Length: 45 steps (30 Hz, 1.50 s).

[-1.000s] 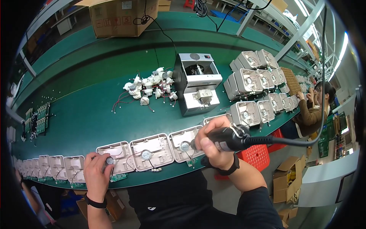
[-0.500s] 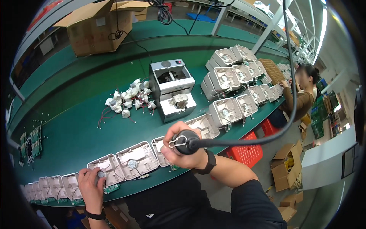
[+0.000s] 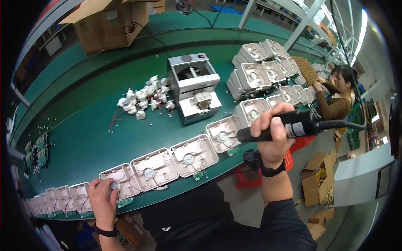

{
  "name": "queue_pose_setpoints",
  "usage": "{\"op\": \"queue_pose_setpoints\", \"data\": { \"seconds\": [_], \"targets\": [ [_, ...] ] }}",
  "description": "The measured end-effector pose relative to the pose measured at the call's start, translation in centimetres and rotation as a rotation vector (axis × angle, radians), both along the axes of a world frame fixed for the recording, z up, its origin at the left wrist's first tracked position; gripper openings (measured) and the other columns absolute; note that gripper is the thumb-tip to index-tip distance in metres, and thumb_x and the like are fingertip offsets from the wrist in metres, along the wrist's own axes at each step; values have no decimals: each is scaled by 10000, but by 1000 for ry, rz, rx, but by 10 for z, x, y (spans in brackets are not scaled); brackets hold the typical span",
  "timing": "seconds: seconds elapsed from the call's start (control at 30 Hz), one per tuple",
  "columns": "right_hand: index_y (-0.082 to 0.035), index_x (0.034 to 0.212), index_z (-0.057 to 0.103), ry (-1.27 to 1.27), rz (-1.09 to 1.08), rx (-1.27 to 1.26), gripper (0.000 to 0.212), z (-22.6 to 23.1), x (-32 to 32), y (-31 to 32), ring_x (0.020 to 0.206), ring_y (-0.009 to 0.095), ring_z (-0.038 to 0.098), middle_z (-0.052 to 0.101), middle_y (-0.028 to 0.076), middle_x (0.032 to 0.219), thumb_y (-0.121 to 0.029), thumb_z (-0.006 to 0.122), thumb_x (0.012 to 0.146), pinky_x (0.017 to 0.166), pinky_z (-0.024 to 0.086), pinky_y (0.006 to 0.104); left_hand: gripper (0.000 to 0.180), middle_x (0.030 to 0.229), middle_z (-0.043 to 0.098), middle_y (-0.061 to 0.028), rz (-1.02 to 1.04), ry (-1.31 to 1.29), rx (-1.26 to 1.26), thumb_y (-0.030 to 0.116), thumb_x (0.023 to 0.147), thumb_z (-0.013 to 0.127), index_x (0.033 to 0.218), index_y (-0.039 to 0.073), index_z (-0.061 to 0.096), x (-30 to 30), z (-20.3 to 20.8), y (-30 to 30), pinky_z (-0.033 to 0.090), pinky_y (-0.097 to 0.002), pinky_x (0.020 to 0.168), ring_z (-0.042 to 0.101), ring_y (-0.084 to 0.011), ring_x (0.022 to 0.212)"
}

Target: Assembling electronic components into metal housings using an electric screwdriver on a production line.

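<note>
My right hand (image 3: 274,131) is wrapped round a black electric screwdriver (image 3: 299,124), held up over the table's front edge. The tool lies nearly level; its thick cord runs off to the right and its narrow end points left. At the lower left, my left hand (image 3: 101,197) reaches into a pale plastic housing (image 3: 125,175). Its thumb and fingers close about a round silver part (image 3: 114,185) inside. To its right stand more housings, among them one with a round silver disc (image 3: 148,173) and another with a like disc (image 3: 189,159). A green circuit board (image 3: 125,203) hangs by the left hand's housing.
Behind the row stands a grey-and-black machine (image 3: 194,88), beside a heap of white motors (image 3: 146,98) with red wires. Stacked housings (image 3: 253,77) fill the right side. Farther right sits a co-worker (image 3: 337,98). Green boards (image 3: 39,150) lie far left; a red stool (image 3: 247,178) stands below.
My right hand has risen to the right with the screwdriver, which has swung from end-on to nearly level. My left hand stays at the same housing. The view has shifted slightly.
</note>
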State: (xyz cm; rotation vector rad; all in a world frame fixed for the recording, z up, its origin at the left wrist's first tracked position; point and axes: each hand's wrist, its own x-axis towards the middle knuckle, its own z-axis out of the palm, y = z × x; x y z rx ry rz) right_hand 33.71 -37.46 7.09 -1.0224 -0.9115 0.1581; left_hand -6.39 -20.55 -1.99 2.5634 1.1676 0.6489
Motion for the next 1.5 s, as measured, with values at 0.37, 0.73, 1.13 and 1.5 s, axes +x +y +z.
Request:
{"op": "queue_pose_setpoints", "data": {
  "seconds": [0.37, 0.73, 1.13, 1.5],
  "targets": [
    [-24, 1095, 485, -172, -319, -109, 261, -58, 56, -11, 604, 149, 593, 601, 83, 780, 10, 619, 874, 579, 512, 307, 416, 1037, 593, -161, 32, 40, -61, -45, 704, 778, 1106, -3, 677, 0, -6, 4, 487, -402, 863, 593, -339, 968],
    [2, 1076, 494, -66, -220, -62, 263, -55, 47, -8, 589, 146, 597, 604, 84, 756, 26, 637, 857, 563, 515, 293, 429, 1049, 590, -162, 72, 66, -62, -34, 711, 786, 1123, 7, 676, 1, -5, 2, 489, -399, 853, 597, -337, 964],
    [11, 1025, 523, -117, -227, -67, 223, -53, 43, -1, 599, 115, 598, 625, 72, 742, 16, 653, 845, 571, 508, 269, 427, 1057, 591, -159, 80, 55, -86, -45, 707, 786, 1117, 11, 681, 3, -3, 1, 487, -388, 849, 593, -335, 967],
    [-10, 1079, 499, -40, -174, 121, 232, -32, 24, 2, 589, 146, 592, 594, 84, 741, -11, 622, 881, 556, 502, 298, 419, 1028, 598, -165, 113, 53, -69, -40, 690, 788, 1094, 9, 687, 3, 1, 0, 490, -401, 856, 587, -342, 978]
  ]
}}
